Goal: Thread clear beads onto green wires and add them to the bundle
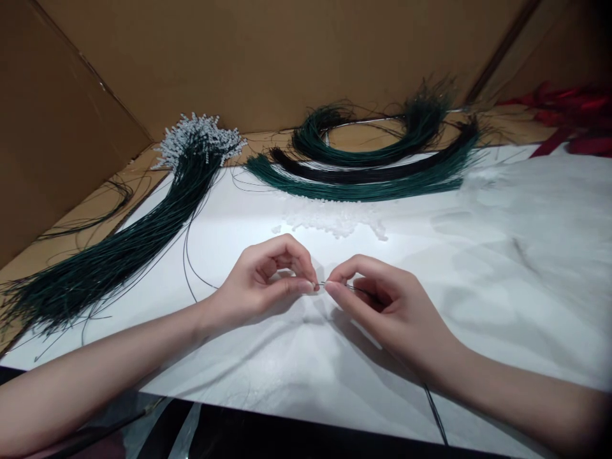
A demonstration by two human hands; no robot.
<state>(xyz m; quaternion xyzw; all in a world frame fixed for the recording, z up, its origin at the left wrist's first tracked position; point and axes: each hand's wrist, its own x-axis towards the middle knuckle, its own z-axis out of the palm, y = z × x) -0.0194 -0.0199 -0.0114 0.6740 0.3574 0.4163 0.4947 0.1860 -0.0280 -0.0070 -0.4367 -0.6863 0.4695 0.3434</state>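
Thumb and forefinger of my left hand (268, 277) are pinched together at the tip of a thin wire; whatever small thing they hold is too tiny to make out. Close beside it, my right hand (387, 293) grips the dark green wire (361, 291) between thumb and forefinger. That wire runs back under the right palm, and dark strands (435, 414) show below the wrist, over the table's front edge. Both hands are just above the white sheet (287, 363). Beyond the fingertips lies a loose spread of small white beads (335, 217).
To the left lies a thick bundle of dark green wires (157, 236), its far end tipped with clustered white beads (201, 140). Curved bundles of green and black wires (373, 182) lie at the back. Red ribbon (568, 111) sits back right, near translucent sheeting (540, 223). Cardboard walls (268, 57) surround the table.
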